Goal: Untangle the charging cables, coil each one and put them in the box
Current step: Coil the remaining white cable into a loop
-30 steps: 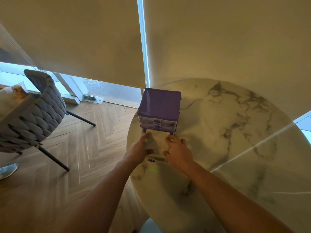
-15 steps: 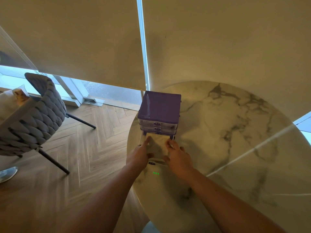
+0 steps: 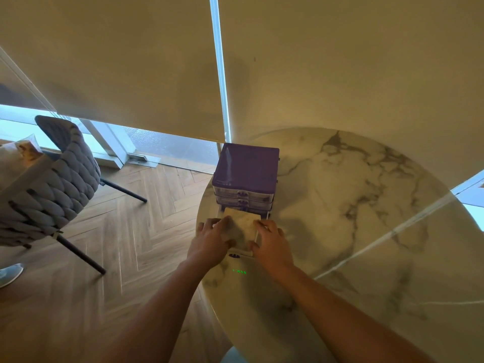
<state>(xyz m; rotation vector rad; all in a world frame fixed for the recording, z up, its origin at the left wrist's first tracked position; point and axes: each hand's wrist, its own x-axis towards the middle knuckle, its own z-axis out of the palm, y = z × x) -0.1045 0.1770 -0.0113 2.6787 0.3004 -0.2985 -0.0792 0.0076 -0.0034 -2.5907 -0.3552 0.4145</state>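
- Box (image 3: 246, 170), purple with clear drawers, stands at the marble table's (image 3: 340, 205) left edge; I see its bottom drawer (image 3: 242, 231) pulled out.
- My left hand (image 3: 210, 242) and right hand (image 3: 272, 243) grip that drawer's sides, fingers curled.
- Cables: I can't make any out.

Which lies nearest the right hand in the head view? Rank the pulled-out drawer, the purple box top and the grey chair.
1. Drawer: under the right hand, gripped.
2. Purple box top: just beyond, on the table.
3. Grey chair: far left, on the floor.

Purple box (image 3: 246, 166) w/ clear drawers upright at table edge, bottom drawer (image 3: 242, 231) pulled out twd viewer
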